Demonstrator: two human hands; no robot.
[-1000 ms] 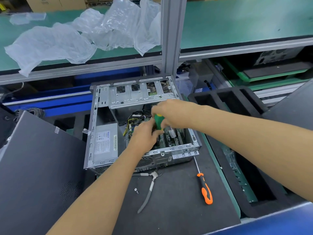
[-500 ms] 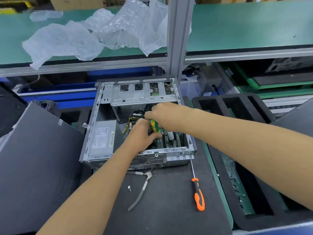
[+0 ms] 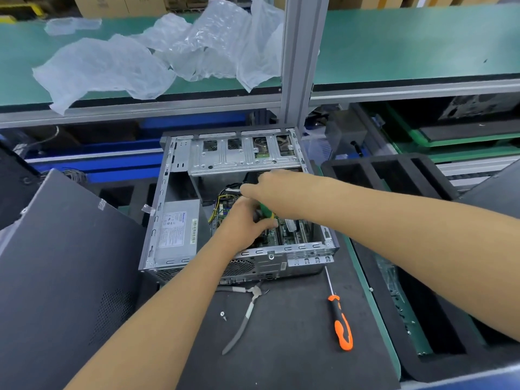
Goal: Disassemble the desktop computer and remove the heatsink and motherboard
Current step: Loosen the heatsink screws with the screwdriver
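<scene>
R hand (image 3: 270, 187) shifted left, gripping green screwdriver (image 3: 266, 211) w/ L hand (image 3: 243, 223) inside case (image 3: 180, 209).

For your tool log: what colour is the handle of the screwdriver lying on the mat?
Orange and black, on the screwdriver; head view.

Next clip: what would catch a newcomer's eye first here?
Both bare arms reach into the open computer case at centre, the left hand gripping a green-handled screwdriver and the right hand just above. In front lies an orange screwdriver, with crumpled plastic wrap on the green shelf behind.
</scene>
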